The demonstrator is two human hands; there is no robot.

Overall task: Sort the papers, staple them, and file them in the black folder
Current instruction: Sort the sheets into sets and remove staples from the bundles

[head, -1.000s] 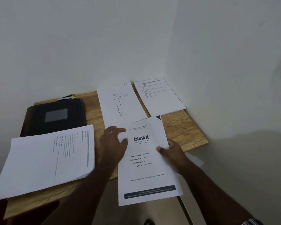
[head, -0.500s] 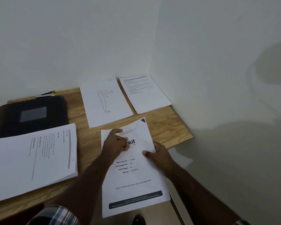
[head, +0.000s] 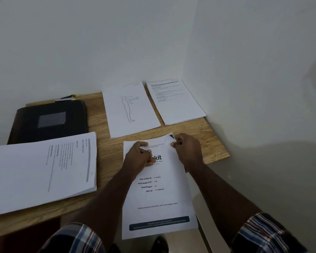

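Note:
A white cover sheet (head: 159, 196) with a logo and order lines lies at the wooden table's (head: 106, 148) front edge and hangs over it. My left hand (head: 138, 157) rests on its upper part with curled fingers on the paper. My right hand (head: 185, 149) pinches the sheet's top right corner. A thick paper stack (head: 42, 170) lies at the left. A stack topped by a body outline drawing (head: 130, 110) and a text stack (head: 175, 101) lie at the back. The black folder (head: 49, 121) lies shut at the back left.
A pen or clip with a yellow tip (head: 67, 97) lies behind the folder by the wall. White walls close the table at the back and right. The table's right edge drops to the floor (head: 244, 179).
My right hand has moved from the sheet's right side up to its top right corner. My left hand has curled on the sheet. The view has shifted right.

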